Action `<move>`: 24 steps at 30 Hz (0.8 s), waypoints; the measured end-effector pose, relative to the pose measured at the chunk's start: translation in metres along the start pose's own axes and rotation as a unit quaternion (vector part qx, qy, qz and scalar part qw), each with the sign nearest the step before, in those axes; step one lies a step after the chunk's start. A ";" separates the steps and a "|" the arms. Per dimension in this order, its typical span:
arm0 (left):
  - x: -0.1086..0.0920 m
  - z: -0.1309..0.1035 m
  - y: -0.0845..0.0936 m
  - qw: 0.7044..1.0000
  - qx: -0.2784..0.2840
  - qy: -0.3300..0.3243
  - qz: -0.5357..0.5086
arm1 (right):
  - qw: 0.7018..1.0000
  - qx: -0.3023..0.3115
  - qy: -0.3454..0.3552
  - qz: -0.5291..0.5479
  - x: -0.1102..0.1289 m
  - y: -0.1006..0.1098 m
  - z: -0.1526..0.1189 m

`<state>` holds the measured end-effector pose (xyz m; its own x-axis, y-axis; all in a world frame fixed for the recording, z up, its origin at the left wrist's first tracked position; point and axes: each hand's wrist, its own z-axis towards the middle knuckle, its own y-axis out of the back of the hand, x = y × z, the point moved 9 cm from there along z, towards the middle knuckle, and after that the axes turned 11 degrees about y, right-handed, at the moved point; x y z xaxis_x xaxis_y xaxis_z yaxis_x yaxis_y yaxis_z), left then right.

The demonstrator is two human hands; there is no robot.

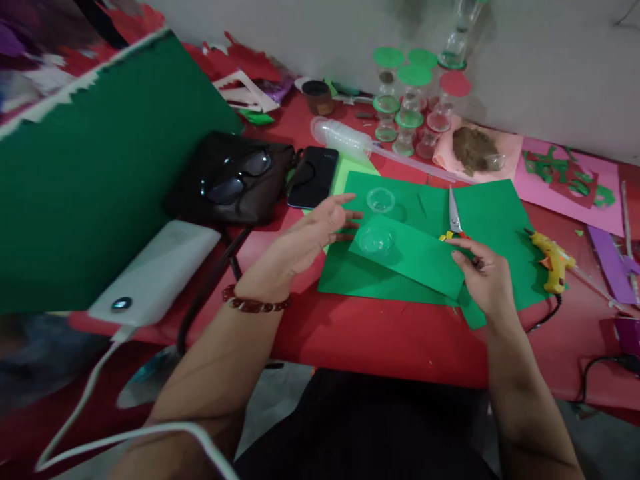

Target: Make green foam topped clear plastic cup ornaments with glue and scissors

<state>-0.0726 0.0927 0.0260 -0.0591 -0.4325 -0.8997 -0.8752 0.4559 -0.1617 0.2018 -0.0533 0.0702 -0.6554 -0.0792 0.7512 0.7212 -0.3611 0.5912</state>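
Note:
My right hand (484,277) pinches the right end of a green paper strip (425,260) between thumb and fingers. On the strip's left part sits a small clear plastic cup (377,241). Beside that cup is my left hand (317,230), fingers apart and holding nothing; whether a fingertip touches the strip I cannot tell. A second clear cup (381,200) rests just behind, on larger green paper (340,279). Scissors (454,212) with yellow and red handles lie behind my right hand, their handles partly hidden by the strip and fingers.
A yellow glue gun (550,260) lies at right. Behind stand cups joined in hourglass shapes (411,100), near a row of nested clear cups (345,138). At left are a phone (313,177), glasses (233,187) on a black bag (187,190), and a white power bank (160,267).

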 end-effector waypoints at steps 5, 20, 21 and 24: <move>-0.008 -0.012 -0.041 0.999 0.044 0.023 -0.003 | 0.999 -0.036 0.011 0.020 0.000 0.012 0.006; -0.034 0.016 -0.115 0.957 0.045 0.018 -0.287 | 0.927 -0.353 0.068 0.110 -0.008 0.091 0.019; -0.028 0.018 -0.122 0.951 0.056 0.028 -0.304 | 0.927 -0.335 0.043 0.163 -0.013 0.075 0.020; -0.008 0.020 -0.136 0.942 0.054 0.058 -0.326 | 0.927 -0.191 -0.055 0.318 -0.015 0.006 0.021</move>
<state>0.0565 0.0500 0.0468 0.4168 -0.7270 -0.5457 -0.6905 0.1373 -0.7102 0.2200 -0.0349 0.0686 -0.0835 -0.3011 0.9499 0.8083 -0.5780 -0.1122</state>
